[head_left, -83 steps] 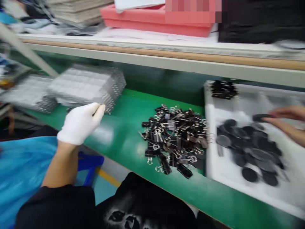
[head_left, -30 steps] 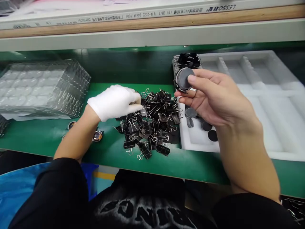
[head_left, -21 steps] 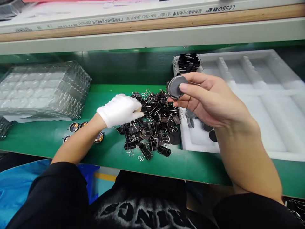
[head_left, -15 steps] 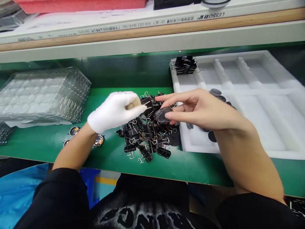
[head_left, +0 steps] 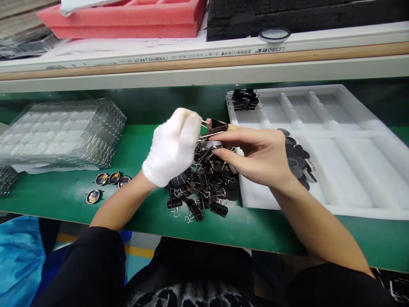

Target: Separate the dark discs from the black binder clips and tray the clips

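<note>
My left hand (head_left: 177,145), in a white glove, is closed on the wire handles of a black binder clip (head_left: 218,125). My bare right hand (head_left: 262,155) pinches a round grey disc (head_left: 211,145) between thumb and fingers, edge-on to me. The clip sits right above the disc, its body beside my right fingertips; whether its jaws touch the disc I cannot tell. Below both hands lies a pile of black binder clips (head_left: 196,187) with silver wire handles, partly hidden by my hands.
A white compartment tray (head_left: 348,170) on the right holds a row of clips (head_left: 245,100) and loose dark discs (head_left: 297,157). Stacked clear plastic trays (head_left: 64,132) stand left, near several small round lenses (head_left: 93,196). A shelf edge (head_left: 191,79) crosses behind, bearing a red foam tray (head_left: 128,25).
My left hand has turned upward and squeezed the clip's handles, bringing the clip over to the disc. My right hand has tilted the disc edge-on. The camera view has shifted slightly.
</note>
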Demonstrator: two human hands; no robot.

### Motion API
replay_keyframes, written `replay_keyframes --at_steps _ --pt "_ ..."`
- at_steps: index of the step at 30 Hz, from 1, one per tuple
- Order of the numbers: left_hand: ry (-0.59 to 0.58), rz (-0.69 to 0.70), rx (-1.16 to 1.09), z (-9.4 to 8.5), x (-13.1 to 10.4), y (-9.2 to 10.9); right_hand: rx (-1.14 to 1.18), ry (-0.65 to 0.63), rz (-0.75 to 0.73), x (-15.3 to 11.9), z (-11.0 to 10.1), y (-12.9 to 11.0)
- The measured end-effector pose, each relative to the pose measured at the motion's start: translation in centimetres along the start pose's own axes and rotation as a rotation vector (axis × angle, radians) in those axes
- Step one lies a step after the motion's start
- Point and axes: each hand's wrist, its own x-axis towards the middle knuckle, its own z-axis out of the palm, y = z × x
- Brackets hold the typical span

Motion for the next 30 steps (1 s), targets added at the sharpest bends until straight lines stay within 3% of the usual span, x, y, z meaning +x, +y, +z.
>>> replay_keyframes --at_steps 3,4,9,12,18,21,23,27,30 --pt "0.266 -0.116 -0.171 -0.1 0.9 2.1 -0.049 0.100 -0.035 -0.4 1.4 0.3" --pt "0.302 -0.115 -0.207 -0.1 1.2 2.6 -0.052 0.121 -0.033 -0.5 1.7 0.4" --pt "0.317 0.001 -0.174 -0.7 3.0 3.3 -0.042 0.168 -0.007 -0.9 1.8 0.8" --pt "0.310 -0.028 -0.122 -1.6 4.1 3.0 0.018 0.187 0.027 -0.9 1.8 0.7" --pt "0.517 0.061 -0.253 -1.9 5.4 2.4 0.156 0.223 0.162 -0.5 1.6 0.5" --pt "0.431 0.049 -0.236 -1.9 5.7 1.8 0.140 0.202 0.199 -0.5 1.1 0.6" --pt "0.319 -0.028 -0.199 -2.3 5.8 0.2 0.141 0.146 0.226 -0.5 0.7 0.7" --pt "-0.142 -0.425 0.192 -2.9 5.3 -6.6 0.110 -0.044 0.326 0.3 0.2 1.2" --pt "-0.362 -0.712 0.420 -2.5 3.7 -12.6 0.127 -0.142 0.517 3.0 1.3 2.3"
